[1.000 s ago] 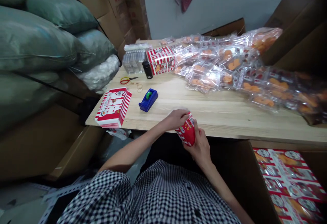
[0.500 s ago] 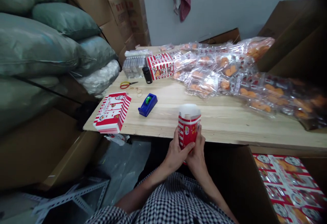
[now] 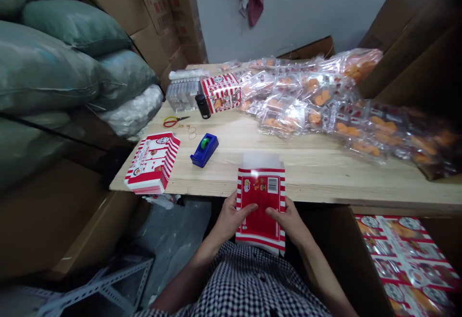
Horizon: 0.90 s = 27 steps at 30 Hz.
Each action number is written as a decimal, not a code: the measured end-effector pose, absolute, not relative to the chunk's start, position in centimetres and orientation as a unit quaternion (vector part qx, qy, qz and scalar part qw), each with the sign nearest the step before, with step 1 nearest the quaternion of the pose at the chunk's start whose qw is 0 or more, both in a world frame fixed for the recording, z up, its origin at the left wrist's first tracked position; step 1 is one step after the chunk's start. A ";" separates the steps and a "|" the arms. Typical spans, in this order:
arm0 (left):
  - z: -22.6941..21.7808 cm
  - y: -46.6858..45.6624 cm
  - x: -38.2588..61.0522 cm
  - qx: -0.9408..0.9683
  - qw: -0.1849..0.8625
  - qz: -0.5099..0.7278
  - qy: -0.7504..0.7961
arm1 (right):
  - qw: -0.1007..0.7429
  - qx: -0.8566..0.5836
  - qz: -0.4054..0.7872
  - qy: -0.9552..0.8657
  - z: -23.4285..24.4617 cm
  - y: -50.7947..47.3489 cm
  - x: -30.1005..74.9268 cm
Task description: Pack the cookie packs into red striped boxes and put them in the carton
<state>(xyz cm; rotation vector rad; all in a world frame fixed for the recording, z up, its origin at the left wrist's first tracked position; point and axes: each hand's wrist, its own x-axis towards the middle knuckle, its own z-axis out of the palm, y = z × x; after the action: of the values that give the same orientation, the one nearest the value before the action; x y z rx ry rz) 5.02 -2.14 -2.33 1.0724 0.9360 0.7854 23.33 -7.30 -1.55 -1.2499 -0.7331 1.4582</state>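
Between both hands is a red and white striped cardboard box [image 3: 260, 189], with its printed panel and barcode facing up and a pale flap at its far end. It is held over the near edge of the table. My left hand [image 3: 231, 216] grips its left side, thumb across the panel. On the right side my right hand [image 3: 290, 218] does the same, its thumb pointing inward. The fingers of both hands are hidden beneath the box. A blue tape dispenser [image 3: 204, 150] with green tape stands beyond, to the left.
A stack of flat striped cartons [image 3: 153, 163] lies at the table's left. Scissors [image 3: 176, 121], a black bottle [image 3: 202, 106] and a finished-looking striped box [image 3: 222, 93] stand farther back. Bagged orange pieces [image 3: 285, 114] cover the right rear. A carton of packed boxes [image 3: 407, 259] sits lower right.
The box has turned from a narrow, rounded view to its wide panel facing up. My hands have moved apart to its two sides. The view has shifted slightly.
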 end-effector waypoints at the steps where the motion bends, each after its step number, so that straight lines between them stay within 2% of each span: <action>1: -2.6 -2.3 4.9 0.489 0.684 0.346 0.416 | 0.514 -0.522 0.616 -0.290 -2.1 -7.2 23.2; 9: -4.2 -3.2 5.0 0.543 0.671 0.321 0.390 | 0.552 -0.579 0.534 -0.274 -5.7 -7.8 21.3; 16: -4.1 -3.5 5.1 0.478 0.684 0.358 0.419 | 0.508 -0.427 0.706 -0.247 -4.0 -9.6 23.7; 22: -3.9 -3.7 4.5 0.502 0.706 0.321 0.381 | 0.535 -0.378 0.711 -0.254 -5.2 -9.8 24.3; 27: -3.6 -3.4 4.8 0.554 0.652 0.349 0.383 | 0.548 -0.426 0.689 -0.208 -6.9 -9.9 24.3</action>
<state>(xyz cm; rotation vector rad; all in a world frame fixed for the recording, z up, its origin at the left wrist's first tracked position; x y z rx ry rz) 4.78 -3.39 -3.63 1.2578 0.8694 0.7914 24.30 -9.94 -6.87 -1.0094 -0.4935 1.6323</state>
